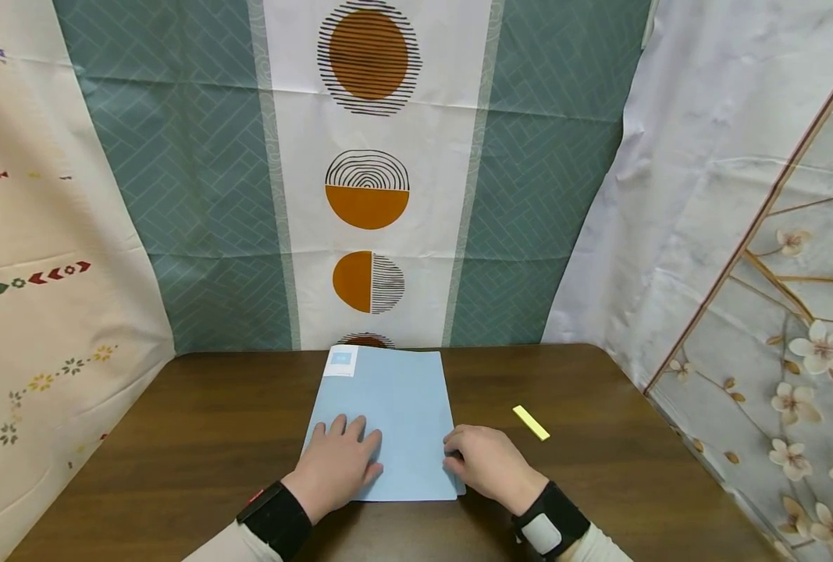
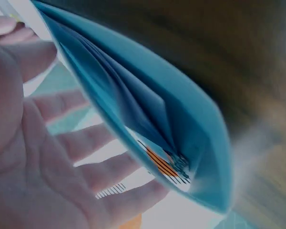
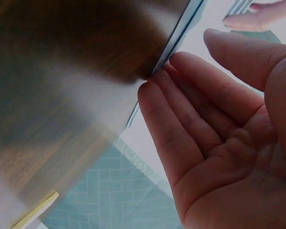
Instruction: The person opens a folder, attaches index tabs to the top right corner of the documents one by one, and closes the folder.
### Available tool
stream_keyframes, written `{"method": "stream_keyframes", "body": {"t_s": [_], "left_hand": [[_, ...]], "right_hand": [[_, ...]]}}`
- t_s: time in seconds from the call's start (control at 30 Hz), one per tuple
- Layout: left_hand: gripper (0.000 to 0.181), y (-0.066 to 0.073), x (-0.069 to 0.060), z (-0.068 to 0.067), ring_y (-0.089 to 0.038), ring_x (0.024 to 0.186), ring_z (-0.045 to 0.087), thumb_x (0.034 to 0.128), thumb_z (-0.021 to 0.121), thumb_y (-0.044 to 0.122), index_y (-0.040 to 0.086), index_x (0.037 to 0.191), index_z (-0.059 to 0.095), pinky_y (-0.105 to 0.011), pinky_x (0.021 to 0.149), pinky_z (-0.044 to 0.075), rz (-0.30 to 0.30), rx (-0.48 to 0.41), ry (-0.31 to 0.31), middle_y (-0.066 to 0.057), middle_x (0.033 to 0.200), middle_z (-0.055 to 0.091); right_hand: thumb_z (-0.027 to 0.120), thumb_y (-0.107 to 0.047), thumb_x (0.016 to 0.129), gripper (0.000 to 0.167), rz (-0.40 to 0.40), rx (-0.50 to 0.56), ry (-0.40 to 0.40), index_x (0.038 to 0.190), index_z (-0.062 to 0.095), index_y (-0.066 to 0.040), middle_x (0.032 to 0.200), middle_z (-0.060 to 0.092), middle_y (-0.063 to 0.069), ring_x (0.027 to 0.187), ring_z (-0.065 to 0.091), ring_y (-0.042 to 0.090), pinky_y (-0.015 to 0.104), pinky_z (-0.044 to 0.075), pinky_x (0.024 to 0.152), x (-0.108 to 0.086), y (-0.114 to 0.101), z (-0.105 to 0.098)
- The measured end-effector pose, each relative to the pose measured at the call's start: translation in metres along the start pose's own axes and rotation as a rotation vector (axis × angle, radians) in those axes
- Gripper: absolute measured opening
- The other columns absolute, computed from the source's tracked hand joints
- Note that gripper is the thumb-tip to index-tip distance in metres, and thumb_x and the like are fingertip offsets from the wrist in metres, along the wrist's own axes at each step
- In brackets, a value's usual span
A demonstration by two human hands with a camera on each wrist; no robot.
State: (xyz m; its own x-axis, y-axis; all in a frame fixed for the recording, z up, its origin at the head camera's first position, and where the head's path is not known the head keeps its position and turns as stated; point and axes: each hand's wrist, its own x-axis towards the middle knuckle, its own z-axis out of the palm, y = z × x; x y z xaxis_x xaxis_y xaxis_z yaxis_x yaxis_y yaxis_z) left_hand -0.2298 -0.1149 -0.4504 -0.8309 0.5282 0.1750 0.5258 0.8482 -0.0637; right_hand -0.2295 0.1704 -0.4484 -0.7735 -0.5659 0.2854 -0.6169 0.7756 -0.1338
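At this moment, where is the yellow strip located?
In the head view, the yellow strip lies on the table, right of the blue folder, near the right hand.

We see a brown counter, and on its right side we find a yellow strip lying aslant. Behind it we face a green and white curtain printed with orange and black circles. A cream cloth hangs at our left, a flowered cloth at our right.

Dark wood-grain table, green-and-white cloth backdrop (circle-patterned), flowered drape at right
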Motion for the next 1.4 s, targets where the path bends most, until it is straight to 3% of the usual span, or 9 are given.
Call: {"method": "stream_keyframes", "body": {"t_s": [0.17,0.3,0.4,0.5,0.57,0.63,0.87,1.2,1.4], "left_hand": [[0.074,0.006,-0.008,-0.005,-0.06,0.14,0.053,0.0972,0.074,0.066,0.013,0.149,0.067,-0.084,0.104,0.041,0.034,-0.108,-0.114,-0.031,0.153,0.058],[0.084,0.009,-0.011,-0.009,-0.056,0.144,0.051,0.0911,0.078,0.072,0.013,0.15,0.066,-0.088,0.103,0.037,0.055,-0.15,-0.135,-0.03,0.155,0.055],[0.079,0.011,-0.012,-0.011,-0.05,0.138,0.057,0.0912,0.079,0.07,0.012,0.144,0.069,-0.083,0.101,0.044,0.087,-0.113,-0.117,-0.026,0.147,0.061],[0.067,0.014,-0.011,-0.012,-0.037,0.112,0.066,0.0927,0.08,0.067,0.013,0.131,0.072,-0.063,0.091,0.056,0.142,-0.038,-0.083,-0.017,0.121,0.068],[0.059,0.017,-0.012,-0.013,-0.029,0.093,0.063,0.0936,0.081,0.064,0.016,0.125,0.072,-0.051,0.079,0.056,0.178,0.007,-0.059,-0.011,0.103,0.065],[0.054,0.018,-0.012,-0.014,-0.025,0.084,0.057,0.0944,0.081,0.062,0.018,0.123,0.071,-0.046,0.071,0.053,0.204,0.031,-0.039,-0.008,0.097,0.062],[0.06,0.022,-0.014,-0.013,-0.03,0.103,0.063,0.0936,0.084,0.058,0.022,0.139,0.067,-0.054,0.078,0.056,0.234,-0.016,-0.026,-0.01,0.123,0.067],[0.049,0.024,-0.011,-0.011,-0.019,0.078,0.065,0.0964,0.085,0.05,0.021,0.134,0.071,-0.034,0.064,0.056,0.315,0.049,0.037,-0.002,0.095,0.069],[0.057,0.022,-0.011,-0.009,-0.02,0.08,0.066,0.0959,0.081,0.061,0.02,0.135,0.071,-0.034,0.064,0.057,0.309,0.052,0.056,-0.003,0.098,0.069]], "right_hand": [[0.088,-0.012,0.093,0.007,0.017,0.003,-0.013,0.095,0.081,-0.011,0.103,0.076,-0.002,0.093,0.072,0.013,0.035,0.06,0.079,0.001,0.0,-0.002],[0.088,-0.012,0.093,0.008,0.022,-0.008,-0.012,0.097,0.082,-0.009,0.102,0.077,0.0,0.092,0.073,0.014,0.035,0.061,0.078,0.0,-0.001,-0.003],[0.088,-0.011,0.092,0.007,0.021,-0.016,-0.009,0.096,0.082,-0.009,0.1,0.077,0.0,0.091,0.072,0.014,0.035,0.06,0.078,0.0,-0.002,-0.003],[0.088,-0.011,0.092,0.007,0.022,-0.015,-0.007,0.095,0.082,-0.009,0.099,0.076,0.0,0.091,0.072,0.014,0.035,0.06,0.078,0.0,-0.002,-0.002],[0.089,-0.011,0.092,0.007,0.018,-0.01,-0.003,0.095,0.083,-0.009,0.098,0.076,-0.001,0.09,0.072,0.014,0.035,0.06,0.077,-0.001,-0.002,-0.002],[0.089,-0.011,0.092,0.007,0.013,-0.01,0.002,0.094,0.083,-0.01,0.096,0.076,-0.001,0.088,0.071,0.013,0.035,0.06,0.076,-0.001,-0.002,-0.002],[0.09,-0.01,0.092,0.008,-0.002,-0.03,0.014,0.091,0.082,-0.011,0.094,0.075,-0.003,0.084,0.069,0.011,0.033,0.058,0.072,-0.001,0.0,-0.002],[0.091,-0.009,0.09,0.008,-0.004,-0.017,0.024,0.095,0.084,-0.009,0.095,0.075,-0.002,0.087,0.072,0.014,0.035,0.06,0.075,-0.001,0.0,-0.003],[0.09,-0.01,0.092,0.008,0.017,-0.01,0.021,0.097,0.085,-0.008,0.096,0.076,-0.001,0.088,0.072,0.014,0.035,0.061,0.076,0.0,-0.001,-0.003]]}}
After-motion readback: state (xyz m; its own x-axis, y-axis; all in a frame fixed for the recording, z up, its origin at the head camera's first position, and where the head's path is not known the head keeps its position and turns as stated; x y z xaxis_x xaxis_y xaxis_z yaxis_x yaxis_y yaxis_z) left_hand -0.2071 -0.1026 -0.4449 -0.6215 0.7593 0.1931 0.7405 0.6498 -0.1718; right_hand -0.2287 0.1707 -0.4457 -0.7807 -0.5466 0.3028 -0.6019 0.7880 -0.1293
